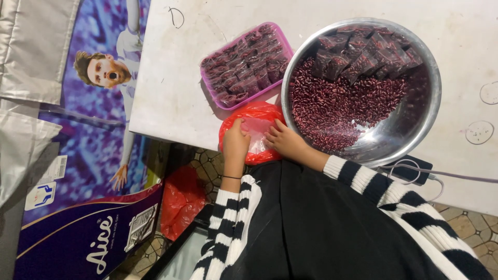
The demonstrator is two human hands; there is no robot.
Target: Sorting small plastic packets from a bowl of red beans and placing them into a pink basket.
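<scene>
My left hand [236, 141] and my right hand [284, 139] meet at the near edge of the white table [171, 93]. Both pinch a small clear plastic bag [257, 134], which lies on a crumpled red plastic bag [257, 111]. Just right of my right hand stands a large metal bowl [415, 124]. It holds loose dark red beans [337, 106] and, at its far side, several small filled bean packets [363, 54]. Beyond the red bag sits a pink tray [220, 101] packed with more bean packets [246, 67]. Both sleeves are black-and-white striped.
A black flat device [412, 170] with a white cable [467, 176] lies on the table by my right forearm. On the patterned floor to the left are another red plastic bag [181, 199], a purple cardboard box [88, 233] and a large printed poster [98, 103].
</scene>
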